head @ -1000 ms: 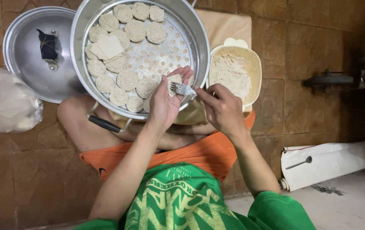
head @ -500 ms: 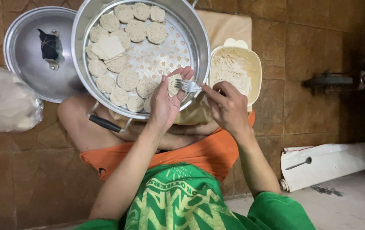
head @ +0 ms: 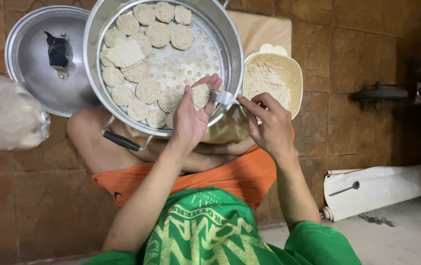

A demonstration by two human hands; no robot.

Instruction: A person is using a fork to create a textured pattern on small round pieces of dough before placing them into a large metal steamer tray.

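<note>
**Fork Meets Dough Over the Big Steamer**

A person sits on the tiled floor with a big silver steamer pot point(head: 92, 73) in their lap. The left hand point(head: 191, 120) is held open like a little cup. A small round of dough point(head: 201, 95) rests on its fingers, just over the near edge of the pot. The fingers curl around the round but do not squeeze it.

The right hand point(head: 269, 125) pinches a silver fork point(head: 224, 97) tight between thumb and fingers. The fork's tines touch the side of the dough round.

Inside the pot, many more flat rounds point(head: 159, 34) lie in a ring on the tray with holes. A few pale square sheets point(head: 127, 53) sit on top of them at the left.

A cream tub of filling point(head: 269, 81) stands just beside the pot, on the right. The pot's lid point(head: 33, 73) lies upside down on the floor to the left. A clear plastic bag point(head: 4, 118) sits near the lid.
</note>
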